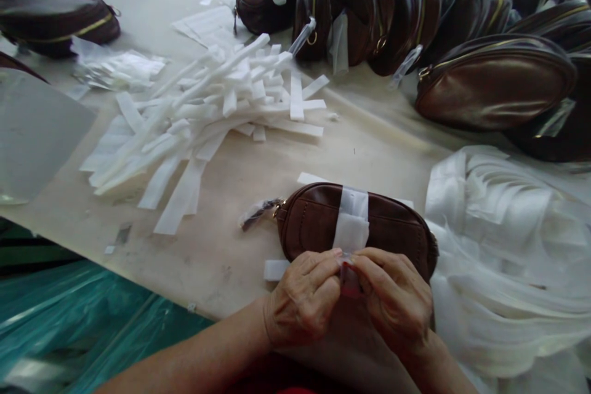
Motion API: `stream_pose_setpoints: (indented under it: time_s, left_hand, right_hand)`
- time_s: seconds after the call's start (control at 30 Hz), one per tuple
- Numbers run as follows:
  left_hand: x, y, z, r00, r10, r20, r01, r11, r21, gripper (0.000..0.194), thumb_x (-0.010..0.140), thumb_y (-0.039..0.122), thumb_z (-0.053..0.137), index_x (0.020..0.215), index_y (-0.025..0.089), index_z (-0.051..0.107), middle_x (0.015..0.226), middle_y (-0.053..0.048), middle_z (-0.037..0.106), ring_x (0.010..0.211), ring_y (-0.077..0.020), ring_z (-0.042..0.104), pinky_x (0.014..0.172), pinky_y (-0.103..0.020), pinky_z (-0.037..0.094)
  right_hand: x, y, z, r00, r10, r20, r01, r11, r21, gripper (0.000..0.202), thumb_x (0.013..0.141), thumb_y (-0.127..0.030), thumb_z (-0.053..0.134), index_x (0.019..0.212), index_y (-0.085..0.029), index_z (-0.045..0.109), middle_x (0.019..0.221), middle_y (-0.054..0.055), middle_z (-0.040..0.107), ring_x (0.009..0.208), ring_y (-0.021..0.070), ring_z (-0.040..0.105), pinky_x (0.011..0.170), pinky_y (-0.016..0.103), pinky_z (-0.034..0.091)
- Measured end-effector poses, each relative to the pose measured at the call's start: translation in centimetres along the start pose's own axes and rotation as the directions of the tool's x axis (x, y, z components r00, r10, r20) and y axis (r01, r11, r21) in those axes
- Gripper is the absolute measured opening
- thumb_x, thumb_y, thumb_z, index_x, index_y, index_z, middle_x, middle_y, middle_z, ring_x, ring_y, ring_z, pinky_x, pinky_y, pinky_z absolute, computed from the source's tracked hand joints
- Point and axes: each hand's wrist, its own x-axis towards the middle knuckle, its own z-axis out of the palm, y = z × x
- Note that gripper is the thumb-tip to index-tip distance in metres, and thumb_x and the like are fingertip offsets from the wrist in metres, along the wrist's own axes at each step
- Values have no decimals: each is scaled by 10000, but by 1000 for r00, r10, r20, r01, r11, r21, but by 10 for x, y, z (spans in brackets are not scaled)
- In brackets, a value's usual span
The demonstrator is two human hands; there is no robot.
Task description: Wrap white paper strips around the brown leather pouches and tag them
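A dark brown leather pouch point(314, 221) lies on the table right in front of me, its zipper pull wrapped in clear film at the left end. Around its middle runs a white foam strip point(351, 231). At the pouch's near edge, my left hand point(307, 295) and my right hand point(394, 295) meet with fingertips pinched on a small piece of clear tape point(346, 258). Part of the pouch's near side is hidden behind my hands. A further white strip point(276, 270) pokes out beside my left hand.
Loose white foam strips point(207, 117) are heaped to the left. Finished-looking brown pouches point(496, 83) crowd the back right. Stacked white sheets point(489, 197) stand at the right, and another brown pouch point(60, 18) lies at the far left. Teal plastic point(92, 326) hangs below the table edge.
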Motion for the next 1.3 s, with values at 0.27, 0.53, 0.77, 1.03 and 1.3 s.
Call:
stream_pose_setpoints:
  time_s: [0.27,0.53,0.77,1.03,1.3]
  left_hand:
    - [-2,3,-1,995,-93,-28,93,996,13,182,865,61,409,981,76,548,1043,-155,604,1028,-200,578,820,-309,540]
    - [2,-2,-7,988,148,37,-150,985,85,226,886,52,408,1018,22,588,958,-123,606,998,-215,536,847,-339,504]
    - [0,0,-6,970,202,133,-223,961,163,278,902,84,379,1063,26,599,1063,-144,614,1077,-246,515,909,-389,457]
    - [-1,-1,-6,966,205,158,-231,959,167,210,899,76,446,1018,34,614,1109,-156,621,1129,-256,528,924,-378,463]
    - [1,0,-11,964,217,155,-247,946,211,243,920,78,402,1053,27,600,1114,-168,627,1141,-248,536,905,-360,483]
  right_hand:
    - [-3,0,2,999,44,28,-43,999,-15,169,828,-56,534,852,-173,654,780,46,659,690,128,599,647,233,450]
    - [3,-5,2,986,127,109,-126,992,-19,193,884,-154,523,736,-153,648,728,51,618,662,131,555,625,239,407]
    - [3,-8,4,973,192,125,-192,981,-11,247,904,-171,472,710,-172,626,737,43,612,685,134,568,649,238,417]
    - [3,-10,5,965,232,125,-224,972,-69,261,895,-182,468,677,-178,612,727,38,597,646,127,550,628,235,415]
    - [9,-12,8,950,281,135,-270,958,-97,235,896,-217,471,686,-183,570,686,32,565,602,146,556,588,257,435]
